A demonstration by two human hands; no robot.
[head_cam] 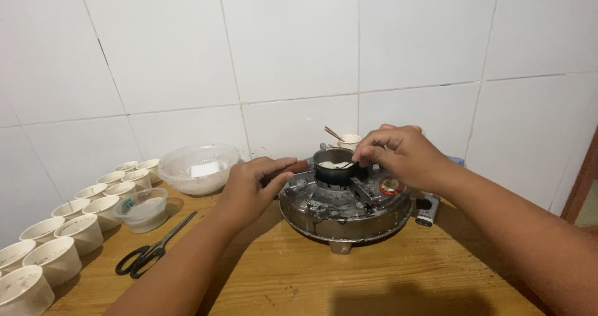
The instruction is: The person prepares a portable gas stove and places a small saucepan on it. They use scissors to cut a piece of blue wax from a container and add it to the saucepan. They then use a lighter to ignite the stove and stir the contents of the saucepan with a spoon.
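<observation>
My 2 forearms reach forward over a wooden desk (349,278). Near my left arm lie black-handled scissors (152,252), blades pointing away from me. Along the desk's left edge stand 2 rows of white paper cups (59,259), running back toward the wall.

My left hand (252,188) has its grip clamped on the reddish-brown handle (298,165) of a small black pan (335,165). The pan sits on top of a round metal stove (344,205) in the middle of the desk and holds something white. My right hand (402,156) hovers at the pan's right rim, thumb and fingertips pinched together on something thin and pale over the pan; I cannot tell what it is.

Left of the stove stands a small clear plastic tub (143,210), and behind it a larger clear bowl (198,168). A lighter (428,210) lies just right of the stove. Behind the pan, a small white cup with a stick (346,139) stands against the white tiled wall (293,48).
</observation>
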